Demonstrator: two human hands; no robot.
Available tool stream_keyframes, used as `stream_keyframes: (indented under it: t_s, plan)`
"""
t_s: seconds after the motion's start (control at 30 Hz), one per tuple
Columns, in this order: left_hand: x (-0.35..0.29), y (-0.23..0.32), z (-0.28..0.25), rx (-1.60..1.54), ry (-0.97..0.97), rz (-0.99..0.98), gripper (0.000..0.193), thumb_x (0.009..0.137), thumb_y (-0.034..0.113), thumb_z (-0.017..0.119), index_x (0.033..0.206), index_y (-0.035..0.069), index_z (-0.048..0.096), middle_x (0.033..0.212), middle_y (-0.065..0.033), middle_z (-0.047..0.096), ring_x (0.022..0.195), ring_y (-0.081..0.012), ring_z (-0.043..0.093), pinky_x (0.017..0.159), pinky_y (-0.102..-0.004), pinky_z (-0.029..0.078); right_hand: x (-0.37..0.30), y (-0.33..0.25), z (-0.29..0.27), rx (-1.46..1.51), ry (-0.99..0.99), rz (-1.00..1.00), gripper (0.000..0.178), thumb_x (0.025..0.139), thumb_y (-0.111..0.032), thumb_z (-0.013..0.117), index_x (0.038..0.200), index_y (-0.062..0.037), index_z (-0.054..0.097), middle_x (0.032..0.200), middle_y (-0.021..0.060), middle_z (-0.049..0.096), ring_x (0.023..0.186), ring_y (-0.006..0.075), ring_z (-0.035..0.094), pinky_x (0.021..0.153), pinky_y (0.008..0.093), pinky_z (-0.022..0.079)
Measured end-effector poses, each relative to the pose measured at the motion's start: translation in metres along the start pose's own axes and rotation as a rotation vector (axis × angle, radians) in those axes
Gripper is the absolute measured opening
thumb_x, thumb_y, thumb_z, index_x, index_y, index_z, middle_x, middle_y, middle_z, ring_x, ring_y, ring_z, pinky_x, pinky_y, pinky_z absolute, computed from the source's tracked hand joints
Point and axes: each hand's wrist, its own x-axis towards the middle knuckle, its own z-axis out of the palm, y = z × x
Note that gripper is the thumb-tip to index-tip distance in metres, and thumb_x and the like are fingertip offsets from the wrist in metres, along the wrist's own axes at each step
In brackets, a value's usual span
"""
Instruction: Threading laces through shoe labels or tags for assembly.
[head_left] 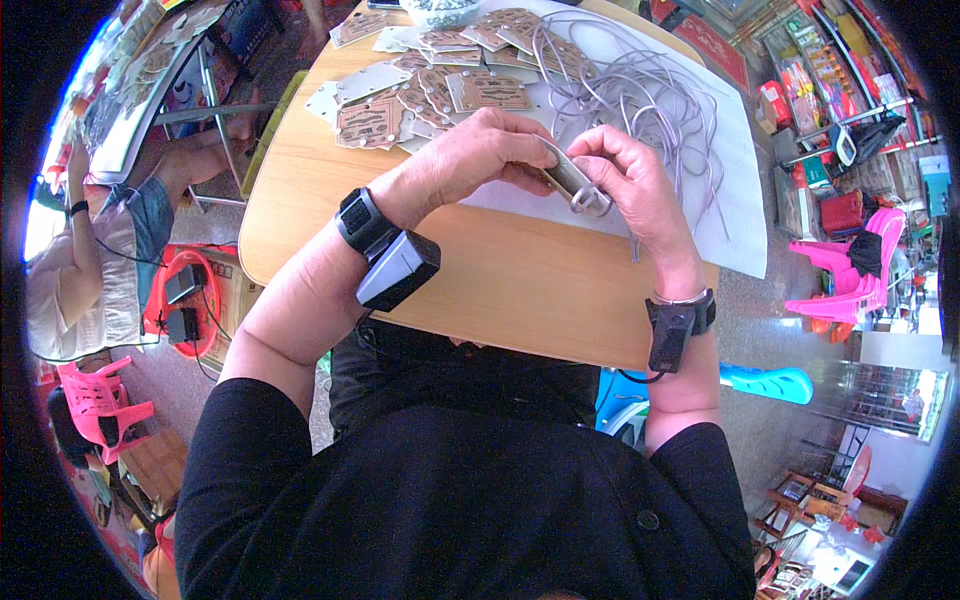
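Observation:
My left hand (490, 155) is closed on a small card (567, 180) that is tilted edge-on above the table. Close against the card's near end, my right hand (632, 180) pinches a pale, purplish-grey cord (590, 203), which curves in a loop there. Its fingertips partly cover where cord and card meet, so I cannot tell whether the cord passes through. Beyond my left hand lies a loose heap of brown printed cards (370, 122), some turned white side up. Past my right hand spreads a tangle of similar cords (650, 100).
The wooden table (480, 260) carries a white sheet (735, 220) under the cords. At its far edge stands a bowl (440, 12) of small pale pieces. On the left another person (90, 260) sits at a second table. Pink chairs (860, 265) stand on both sides.

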Motion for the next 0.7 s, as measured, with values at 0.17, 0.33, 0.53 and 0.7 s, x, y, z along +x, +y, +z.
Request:
stream_keyframes:
  t_s: [0.17,0.33,0.53,0.7]
  plan:
    - [0.003,-0.006,-0.005,-0.045,-0.015,0.051,0.022,0.083,0.012,0.059,0.094,-0.007,0.063,0.092,-0.0142,0.064,0.084,-0.0222,0.066,0.078,-0.0291,0.055,0.002,0.006,0.0,0.034,0.018,-0.043,0.013,0.09,-0.012,0.056,0.094,-0.001,0.061,0.083,-0.0014,0.061,0.074,0.0067,0.054,0.068,0.0226,0.045]
    - [0.0,0.0,0.002,-0.023,0.011,0.048,0.022,0.083,0.012,0.058,0.093,-0.006,0.063,0.09,-0.0116,0.064,0.084,-0.0216,0.066,0.078,-0.0298,0.055,0.001,0.007,-0.002,-0.089,-0.065,-0.048,0.014,0.09,-0.012,0.055,0.094,-0.0002,0.06,0.083,0.0013,0.061,0.076,0.008,0.054,0.069,0.0249,0.045]
    - [-0.002,0.0,0.007,0.386,-0.07,0.038,0.021,0.082,0.013,0.06,0.094,-0.003,0.064,0.086,-0.0068,0.065,0.08,-0.014,0.064,0.077,-0.0262,0.052,-0.001,-0.002,0.005,-0.062,-0.022,-0.011,0.012,0.089,-0.012,0.056,0.093,-0.0011,0.059,0.08,-0.0001,0.059,0.074,0.0073,0.053,0.068,0.0239,0.044]
    - [0.004,-0.005,-0.003,0.22,0.031,0.117,0.02,0.082,0.01,0.058,0.096,-0.002,0.065,0.089,-0.0074,0.065,0.085,-0.013,0.062,0.082,-0.025,0.049,-0.001,-0.003,0.0,0.065,0.073,0.044,0.009,0.089,-0.01,0.057,0.092,-0.0029,0.06,0.08,-0.0024,0.059,0.074,0.0052,0.053,0.067,0.0213,0.044]
